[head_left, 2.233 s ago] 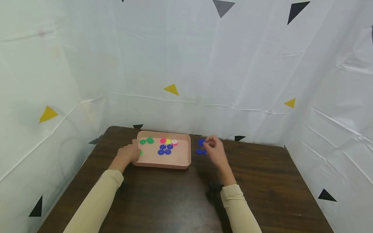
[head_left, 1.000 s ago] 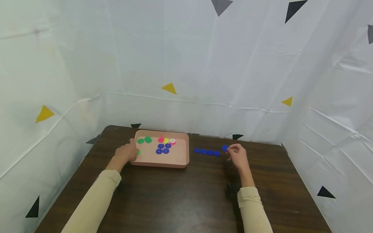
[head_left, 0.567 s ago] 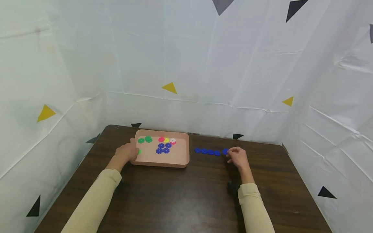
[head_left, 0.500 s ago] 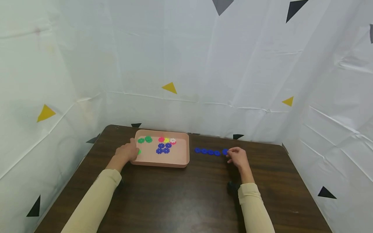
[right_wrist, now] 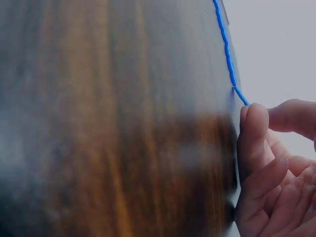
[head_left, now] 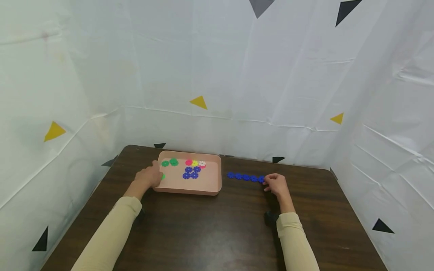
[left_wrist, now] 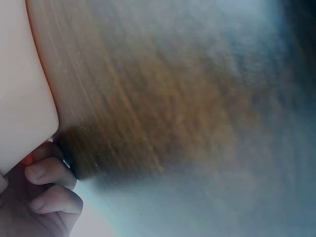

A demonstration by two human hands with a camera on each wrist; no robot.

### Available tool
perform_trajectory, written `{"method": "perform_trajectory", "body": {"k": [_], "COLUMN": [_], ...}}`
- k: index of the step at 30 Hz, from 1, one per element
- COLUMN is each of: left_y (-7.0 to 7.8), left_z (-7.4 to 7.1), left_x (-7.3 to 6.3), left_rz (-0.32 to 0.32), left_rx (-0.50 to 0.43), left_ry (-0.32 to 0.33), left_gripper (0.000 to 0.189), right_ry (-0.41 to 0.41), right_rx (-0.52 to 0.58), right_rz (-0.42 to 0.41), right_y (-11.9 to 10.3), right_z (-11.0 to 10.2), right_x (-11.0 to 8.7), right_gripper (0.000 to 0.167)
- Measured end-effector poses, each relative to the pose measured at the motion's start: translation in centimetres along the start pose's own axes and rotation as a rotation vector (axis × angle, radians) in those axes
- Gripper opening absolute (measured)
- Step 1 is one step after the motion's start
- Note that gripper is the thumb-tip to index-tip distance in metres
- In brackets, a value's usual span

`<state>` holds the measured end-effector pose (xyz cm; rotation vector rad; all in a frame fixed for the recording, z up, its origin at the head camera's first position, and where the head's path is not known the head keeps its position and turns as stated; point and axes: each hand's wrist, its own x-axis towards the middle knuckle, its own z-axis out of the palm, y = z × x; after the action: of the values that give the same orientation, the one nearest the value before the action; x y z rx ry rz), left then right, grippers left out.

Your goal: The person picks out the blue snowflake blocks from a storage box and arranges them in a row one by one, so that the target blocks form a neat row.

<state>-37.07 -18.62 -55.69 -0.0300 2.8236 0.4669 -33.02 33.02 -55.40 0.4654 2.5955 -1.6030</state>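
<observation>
In the head view my right hand (head_left: 276,184) pinches a blue flower-shaped disc (head_left: 261,179) at the right end of a row of similar blue discs (head_left: 246,177) on the table. The right wrist view shows this held disc (right_wrist: 241,95) edge-on, tilted, meeting the row (right_wrist: 227,49), with thumb and fingertip at its near end. My left hand (head_left: 147,177) grips the left side of a pink tray (head_left: 213,182); in the left wrist view its fingers (left_wrist: 52,173) curl at the tray's edge. A bright green disc (head_left: 163,176) is partly hidden by that hand.
Inside the tray lie green discs (head_left: 173,162), a cluster of blue discs (head_left: 191,173), and pink, yellow (head_left: 194,163) and white (head_left: 202,163) ones. The dark wooden table (head_left: 203,233) meets a white sheet (head_left: 217,67) at the back.
Earlier my right hand set a blue disc into the row, then held another farther right. That disc has since come down and left to meet the row's end. The left hand stays at the tray.
</observation>
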Motion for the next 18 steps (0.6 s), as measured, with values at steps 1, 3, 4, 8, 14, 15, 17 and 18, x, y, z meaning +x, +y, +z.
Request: {"method": "perform_trajectory", "body": {"k": [1,3,4,8,14,15,17,18], "left_y": [-0.01,-0.03,-0.02,0.0,-0.05,-0.04,-0.02,-0.03], "left_z": [0.03,0.13,0.11,0.05,-0.04,-0.06,-0.07,-0.06], "left_x": [0.05,0.19,0.15,0.14,0.28,0.28,0.24,0.21], "left_rz": [0.0,-0.004,-0.002,-0.01,-0.012,-0.013,-0.014,-0.015], "left_rx": [-0.001,-0.003,-0.003,-0.002,0.001,0.0,-0.001,-0.002], "left_ry": [0.0,0.0,0.001,-0.001,-0.001,-0.004,-0.011,-0.014], "left_gripper": [0.063,0.062,0.062,0.063,0.065,0.065,0.065,0.066], "right_ry": [-0.001,-0.001,0.002,0.008,0.008,0.004,0.001,0.0], "right_rx": [0.0,0.0,0.003,0.003,-0.009,-0.01,-0.011,-0.01], "right_rz": [0.005,0.012,0.015,0.01,0.017,0.019,0.026,0.031], "right_y": [-0.03,-0.11,-0.14,-0.34,-0.47,-0.46,-0.38,-0.31], "right_z": [0.0,0.01,0.02,0.04,-0.02,-0.06,-0.08,-0.06], "right_x": [0.03,0.11,0.14,0.22,0.15,0.11,0.07,0.07], "right_gripper": [0.03,0.03,0.029,0.029,0.032,0.032,0.033,0.032]}}
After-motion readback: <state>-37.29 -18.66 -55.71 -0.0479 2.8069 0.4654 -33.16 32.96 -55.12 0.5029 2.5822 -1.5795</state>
